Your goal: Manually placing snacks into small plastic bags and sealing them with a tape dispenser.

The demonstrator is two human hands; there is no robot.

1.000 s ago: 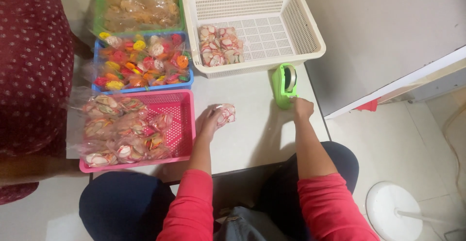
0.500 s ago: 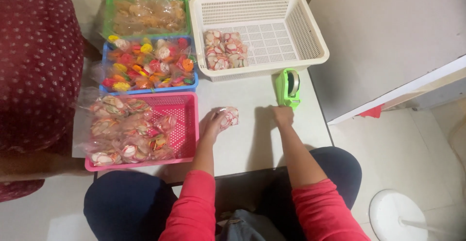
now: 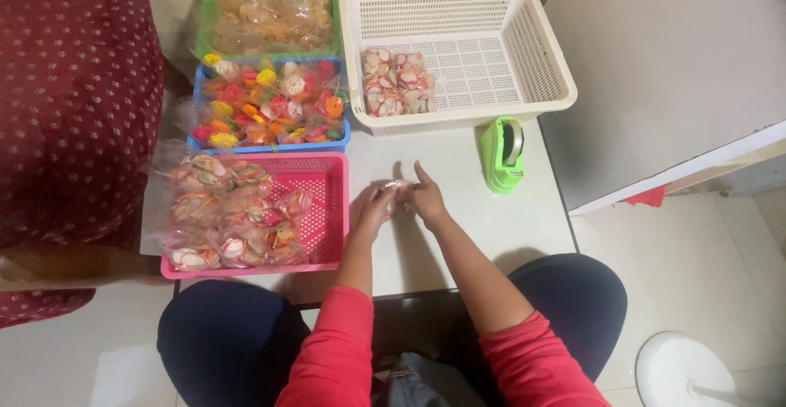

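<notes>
My left hand (image 3: 372, 208) and my right hand (image 3: 423, 198) meet over the white table (image 3: 475, 210), both closed around a small clear snack packet (image 3: 396, 195) with pink-and-white pieces. The packet is mostly hidden between my fingers. A green tape dispenser (image 3: 503, 153) stands just right of my right hand. A pink basket (image 3: 327, 202) with several filled packets lies left of my left hand.
A white basket (image 3: 532, 55) at the back holds a few finished packets (image 3: 397, 81). A blue basket (image 3: 270, 100) of colourful snacks and a green basket (image 3: 266, 18) of brown snacks sit behind the pink one. A person in dark red dotted cloth (image 3: 74, 104) is at left.
My right hand has left the tape dispenser and come left to join my left hand on the packet. My left hand stayed about where it was.
</notes>
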